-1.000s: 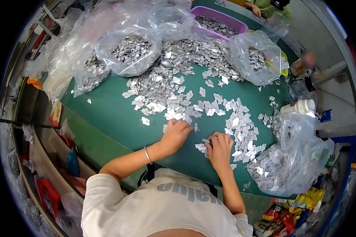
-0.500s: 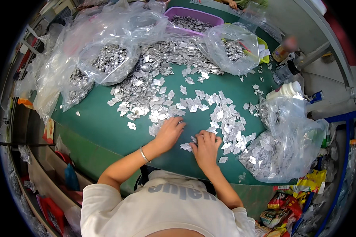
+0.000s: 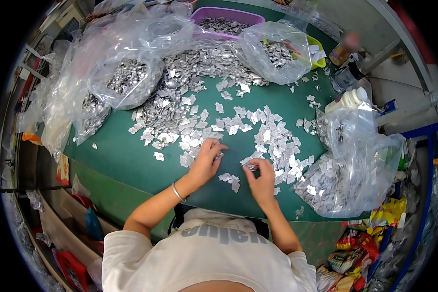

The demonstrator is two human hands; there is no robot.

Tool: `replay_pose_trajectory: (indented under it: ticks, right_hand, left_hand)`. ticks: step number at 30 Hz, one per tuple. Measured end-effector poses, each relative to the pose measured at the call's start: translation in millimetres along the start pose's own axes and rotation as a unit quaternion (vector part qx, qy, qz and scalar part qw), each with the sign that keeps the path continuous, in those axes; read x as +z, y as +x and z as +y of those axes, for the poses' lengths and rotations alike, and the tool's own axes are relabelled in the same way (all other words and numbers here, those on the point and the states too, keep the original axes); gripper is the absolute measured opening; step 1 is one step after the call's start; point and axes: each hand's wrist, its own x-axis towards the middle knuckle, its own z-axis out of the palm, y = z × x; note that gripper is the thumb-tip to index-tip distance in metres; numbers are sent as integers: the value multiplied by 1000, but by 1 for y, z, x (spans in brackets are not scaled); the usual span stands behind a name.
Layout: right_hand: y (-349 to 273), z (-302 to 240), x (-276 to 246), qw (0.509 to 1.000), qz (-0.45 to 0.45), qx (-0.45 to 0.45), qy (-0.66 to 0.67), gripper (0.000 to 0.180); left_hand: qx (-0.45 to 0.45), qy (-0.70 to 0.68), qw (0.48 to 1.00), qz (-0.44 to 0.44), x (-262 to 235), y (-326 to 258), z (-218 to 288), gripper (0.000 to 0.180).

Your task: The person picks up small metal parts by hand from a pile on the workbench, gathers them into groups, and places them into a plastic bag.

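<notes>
Small flat silver metal pieces with wavy outlines lie spread over the green tabletop (image 3: pixel 131 168). My left hand (image 3: pixel 205 161), a bangle on its wrist, is curled at the edge of the left-hand pile (image 3: pixel 187 141); a bit of silver shows under its fingers. Thumb and fingers of my right hand (image 3: pixel 262 184) pinch a few metal pieces (image 3: pixel 251 162) beside the right-hand spread (image 3: pixel 279 146). Between my hands, nearer my body, a few loose pieces (image 3: pixel 230 181) lie on the table.
Farther back is a heap of domed silver pieces (image 3: pixel 207 63). Clear plastic bags of pieces (image 3: pixel 126 80) stand left, another (image 3: pixel 331 187) right. A purple tub (image 3: pixel 228 12) and a yellow-green basket (image 3: pixel 318 51) are at the back. A white bottle (image 3: pixel 348 100) stands at the right edge.
My right hand has lifted a little and shifted right with metal pieces in its fingers. The loose pieces it covered now show. My left hand has barely moved; the whole view has shifted slightly.
</notes>
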Motion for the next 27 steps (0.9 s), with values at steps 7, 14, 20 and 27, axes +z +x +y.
replay_pose_trajectory:
  ticks: [7, 14, 20, 27]
  right_hand:
    - [21, 31, -37, 987, 56, 114, 96, 25]
    - [78, 86, -70, 969, 55, 88, -223, 25]
    - [81, 95, -68, 968, 56, 115, -217, 24]
    - [81, 96, -71, 974, 62, 74, -206, 21]
  left_hand:
    - [14, 14, 999, -30, 2, 4, -8, 24]
    - [-335, -591, 727, -97, 3, 12, 10, 25]
    - [-291, -828, 454, -150, 17, -4, 3, 32]
    - [-322, -793, 494, -151, 28, -2, 25, 29]
